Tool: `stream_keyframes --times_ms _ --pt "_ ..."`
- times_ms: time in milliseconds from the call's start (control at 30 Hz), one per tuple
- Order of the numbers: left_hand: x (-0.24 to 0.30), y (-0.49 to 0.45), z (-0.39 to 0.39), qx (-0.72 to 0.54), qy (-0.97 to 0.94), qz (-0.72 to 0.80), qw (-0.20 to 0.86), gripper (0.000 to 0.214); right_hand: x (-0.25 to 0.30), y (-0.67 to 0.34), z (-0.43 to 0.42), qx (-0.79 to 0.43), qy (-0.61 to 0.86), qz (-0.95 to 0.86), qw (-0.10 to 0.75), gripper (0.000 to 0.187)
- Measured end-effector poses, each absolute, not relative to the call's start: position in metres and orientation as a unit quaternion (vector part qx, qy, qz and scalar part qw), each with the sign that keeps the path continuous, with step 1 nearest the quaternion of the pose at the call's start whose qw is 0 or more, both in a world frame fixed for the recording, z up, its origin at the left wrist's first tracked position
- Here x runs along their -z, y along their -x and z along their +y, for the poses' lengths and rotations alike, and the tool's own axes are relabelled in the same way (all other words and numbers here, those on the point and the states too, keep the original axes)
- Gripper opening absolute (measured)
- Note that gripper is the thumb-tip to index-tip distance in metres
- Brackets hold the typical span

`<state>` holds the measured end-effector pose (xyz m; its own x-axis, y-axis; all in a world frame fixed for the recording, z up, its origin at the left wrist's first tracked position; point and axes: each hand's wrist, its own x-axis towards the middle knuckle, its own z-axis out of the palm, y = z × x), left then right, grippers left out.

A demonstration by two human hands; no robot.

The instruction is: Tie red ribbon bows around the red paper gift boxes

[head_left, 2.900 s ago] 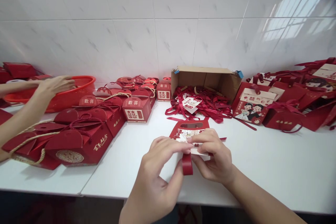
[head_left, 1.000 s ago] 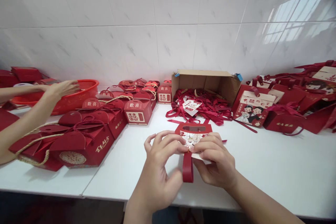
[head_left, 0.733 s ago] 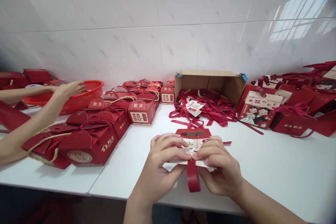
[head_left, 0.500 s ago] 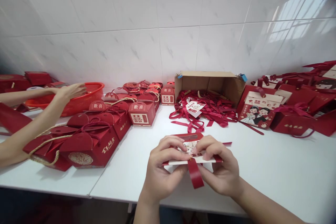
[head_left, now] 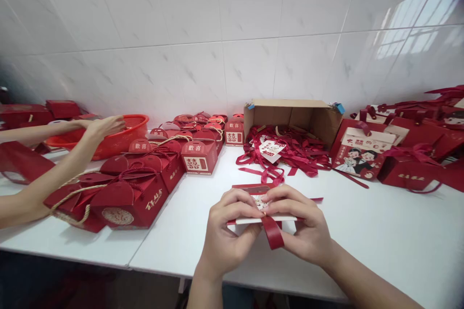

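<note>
Low over the white table, in the middle of the head view, both hands grip a small red gift box (head_left: 259,201) with a printed panel and a pale edge. My left hand (head_left: 228,234) closes around its left side, thumb beneath and fingers on top. On the right side my right hand (head_left: 302,224) holds it the same way. Between the fingertips a dark red ribbon (head_left: 273,234) comes out at the near edge and curls down. The fingers cover much of the box.
Behind the hands, a cardboard box (head_left: 293,104) lies on its side, spilling red ribbons (head_left: 304,157). Red gift boxes (head_left: 128,203) crowd the left, and illustrated gift bags (head_left: 364,152) stand at right. A co-worker's arms (head_left: 74,161) reach over a red plastic basin (head_left: 137,130).
The view has shifted slightly, so everything sits a little further right. My right fingers lie flatter along the box, and the ribbon end has swung slightly right and up.
</note>
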<state>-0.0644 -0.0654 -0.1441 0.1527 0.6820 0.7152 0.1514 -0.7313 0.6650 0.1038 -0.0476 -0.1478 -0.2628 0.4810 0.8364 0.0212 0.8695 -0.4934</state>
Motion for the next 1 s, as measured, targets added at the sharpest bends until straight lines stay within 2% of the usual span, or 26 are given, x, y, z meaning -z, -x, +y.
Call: stream_keyframes --times_ms 467,1000 --pt "0.1442 0.0643 -0.0671 -0.575 -0.728 0.298 0.222 0.021 0.1501 -0.1052 -0.0462 -0.266 0.139 -0.755 0.583 0.033" --pt "0.1441 0.0648 -0.0670 -0.560 -0.745 0.291 0.216 0.020 0.1525 -0.1076 -0.0449 -0.250 0.115 -0.768 0.578 0.032"
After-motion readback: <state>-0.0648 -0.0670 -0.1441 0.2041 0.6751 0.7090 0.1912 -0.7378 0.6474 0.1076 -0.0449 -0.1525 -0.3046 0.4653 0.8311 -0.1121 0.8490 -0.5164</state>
